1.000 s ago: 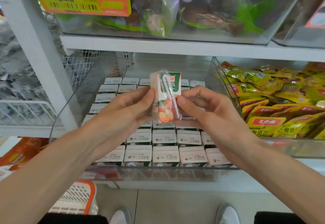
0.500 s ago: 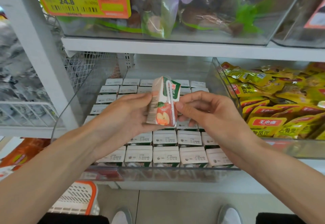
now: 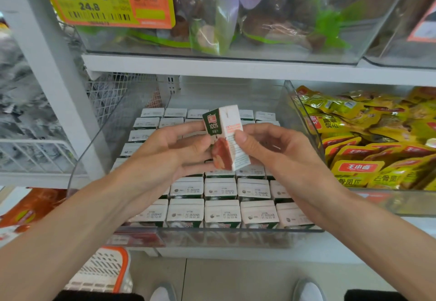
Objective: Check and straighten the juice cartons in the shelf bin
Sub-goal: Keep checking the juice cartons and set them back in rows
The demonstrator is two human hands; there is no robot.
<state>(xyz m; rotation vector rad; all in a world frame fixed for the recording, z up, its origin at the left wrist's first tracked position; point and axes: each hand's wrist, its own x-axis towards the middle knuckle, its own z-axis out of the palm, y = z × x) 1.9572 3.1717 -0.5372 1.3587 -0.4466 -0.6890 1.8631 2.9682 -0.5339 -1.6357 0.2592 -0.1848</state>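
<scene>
both hands, left hand (image 3: 165,152) and right hand (image 3: 280,152), grip the juice carton (image 3: 226,135) over the bin (image 3: 212,237), now spun so the straw side faces away

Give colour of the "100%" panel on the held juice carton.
Dark green, at the top of the juice carton; head view.

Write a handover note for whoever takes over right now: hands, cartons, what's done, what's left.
Left hand: grips the lifted carton from its left.
Right hand: pinches its right side.
Carton: tilted, above the bin.
Other cartons: upright in neat rows, tops up.
Done: one carton out for checking.
Left: probably finish the check, set it back upright; its slot is hidden by the hands.
</scene>
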